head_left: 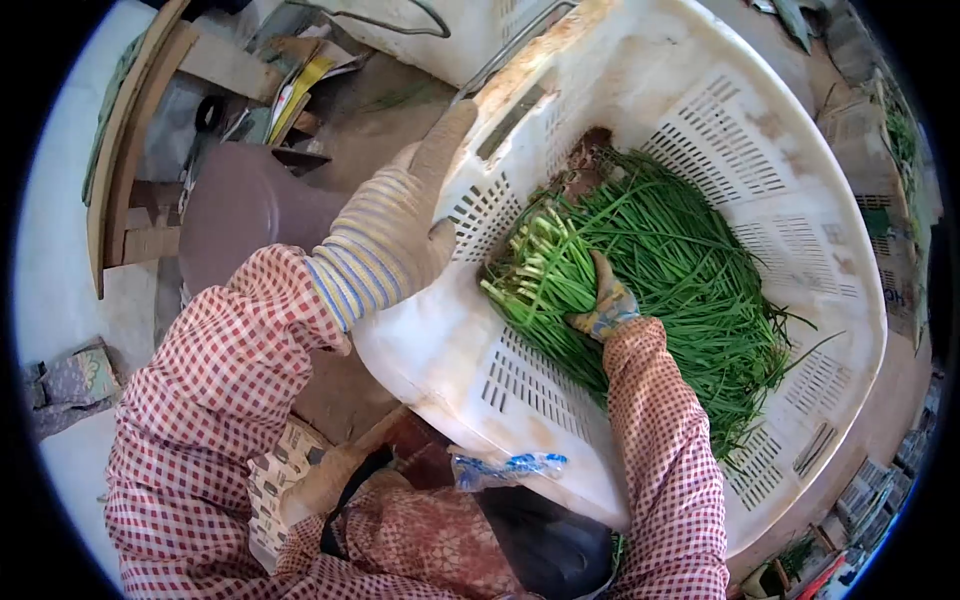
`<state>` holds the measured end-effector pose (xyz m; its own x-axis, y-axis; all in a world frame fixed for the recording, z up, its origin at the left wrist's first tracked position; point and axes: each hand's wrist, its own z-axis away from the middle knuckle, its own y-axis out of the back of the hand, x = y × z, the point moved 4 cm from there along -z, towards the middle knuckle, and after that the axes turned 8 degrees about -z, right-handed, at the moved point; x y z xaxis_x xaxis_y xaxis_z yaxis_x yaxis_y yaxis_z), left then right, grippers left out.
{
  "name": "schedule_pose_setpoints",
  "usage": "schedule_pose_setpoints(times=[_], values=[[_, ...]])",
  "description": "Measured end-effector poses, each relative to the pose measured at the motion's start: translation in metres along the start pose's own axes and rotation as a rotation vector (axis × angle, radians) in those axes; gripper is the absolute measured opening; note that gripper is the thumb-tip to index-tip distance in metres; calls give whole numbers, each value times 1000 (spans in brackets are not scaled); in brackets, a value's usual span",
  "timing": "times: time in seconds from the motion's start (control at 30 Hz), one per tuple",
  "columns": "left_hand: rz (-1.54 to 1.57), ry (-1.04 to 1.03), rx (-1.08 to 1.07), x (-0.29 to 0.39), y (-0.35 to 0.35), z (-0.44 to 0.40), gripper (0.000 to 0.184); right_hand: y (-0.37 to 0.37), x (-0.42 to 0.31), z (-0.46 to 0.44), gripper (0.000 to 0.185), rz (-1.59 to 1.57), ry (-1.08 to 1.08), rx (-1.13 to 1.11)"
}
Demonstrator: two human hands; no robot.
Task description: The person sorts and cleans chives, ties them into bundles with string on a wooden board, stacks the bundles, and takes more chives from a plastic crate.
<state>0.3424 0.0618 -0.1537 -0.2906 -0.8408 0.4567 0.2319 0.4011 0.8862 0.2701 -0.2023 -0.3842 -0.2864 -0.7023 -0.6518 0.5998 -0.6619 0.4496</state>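
Note:
A large white plastic basket (800, 120) with slotted walls is tilted toward me. Inside lies a heap of long green stalks (690, 270), with a bunch of pale stem ends (540, 265) at its left. My left hand (395, 210), in a striped knit glove, is closed on the basket's left rim, beside the handle opening. Deep in the basket, my right hand (607, 300), in a stained patterned glove, grips the stalks near their pale ends. Some of its fingers are hidden among the leaves.
A brown rounded stool (230, 215) stands at the left beside a wooden frame (125, 150) and assorted papers. Another white basket (400, 30) with a metal handle is at the top. Blue-and-clear plastic (510, 468) lies near my lap. Stacked goods line the right edge.

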Motion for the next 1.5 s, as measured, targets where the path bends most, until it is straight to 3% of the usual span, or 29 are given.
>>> schedule_pose_setpoints(times=[0.07, 0.1, 0.13, 0.2, 0.23, 0.27, 0.33, 0.37, 0.43, 0.5, 0.57, 0.6, 0.63, 0.67, 0.73, 0.8, 0.87, 0.93, 1.0, 1.07, 1.1, 1.17, 1.2, 1.23, 1.27, 1.3, 1.4, 1.43, 1.5], values=[[-275, -152, 170, 3, 1, 1, 85, 14, 1, 11, 114, -70, 56, 105], [-411, -182, 176, 15, 10, -2, 80, 25, -6, 21, 115, -250, 45, 71], [-420, -197, 180, 19, 11, -1, 80, 29, -3, 25, 115, -260, 51, 86], [-417, -645, 342, 36, 14, 7, 71, 39, 10, 36, 115, -382, 97, 175], [-145, -606, 332, 49, 11, 13, 60, 43, 17, 41, 119, -390, 134, 238], [82, -375, 268, 61, 3, 21, 56, 46, 25, 46, 119, -401, 127, 261], [951, 80, 235, 87, -53, 16, 57, 55, 39, 58, 123, -666, 104, 296], [961, 64, 224, 101, -67, 7, 57, 60, 41, 65, 123, -665, 97, 315], [1158, 510, -41, 109, -105, -12, 64, 67, 31, 79, 124, -833, 177, 339], [1155, 546, -34, 96, -154, -49, 64, 65, 44, 77, 126, -882, 296, 337], [1145, 589, -26, 96, -167, -63, 66, 62, 43, 83, 124, -882, 269, 315], [1316, 711, -115, 108, -163, -64, 64, 61, 38, 87, 123, -878, 249, 288], [1487, 838, -209, 117, -165, -62, 63, 65, 28, 98, 121, -543, 129, 346], [1492, 844, -213, 111, -178, -63, 63, 58, 24, 96, 117, -483, 150, 268], [1743, 638, -420, 108, -200, -64, 60, 48, 21, 94, 115, -249, 63, 362], [1740, 637, -306, 105, -204, -66, 51, 63, 8, 103, 110, -169, 64, 336], [1783, 603, -428, 98, -211, -66, 48, 82, 0, 116, 106, -75, 56, 312], [1873, 625, -473, 103, -209, -64, 44, 99, 2, 127, 100, -78, 154, 281], [1771, 591, -446, 102, -206, -65, 44, 112, 1, 133, 97, -93, 262, 347], [1756, 615, -422, 105, -204, -64, 45, 123, -13, 134, 109, -284, 426, 479], [1725, 676, -418, 108, -200, -61, 48, 124, -16, 130, 116, -373, 529, 512], [1643, 742, -355, 120, -180, -54, 57, 111, -43, 121, 120, -305, 513, 460], [1642, 741, -354, 119, -190, -58, 57, 104, -62, 117, 124, -234, 496, 404], [1745, 808, -371, 117, -206, -60, 65, 101, -77, 119, 124, -49, 328, 402], [1850, 878, -389, 117, -222, -60, 75, 97, -71, 111, 124, -46, 325, 398], [1588, 978, -321, 135, -187, -51, 77, 93, -67, 98, 123, 25, 304, 439], [1728, 688, -447, 135, -215, -58, 76, 103, -52, 98, 116, 45, 347, 560], [1737, 691, -449, 137, -216, -58, 76, 110, -37, 105, 113, -370, 331, 533], [1873, 335, -544, 150, -209, -63, 71, 115, -7, 107, 105, -863, 485, 422]])
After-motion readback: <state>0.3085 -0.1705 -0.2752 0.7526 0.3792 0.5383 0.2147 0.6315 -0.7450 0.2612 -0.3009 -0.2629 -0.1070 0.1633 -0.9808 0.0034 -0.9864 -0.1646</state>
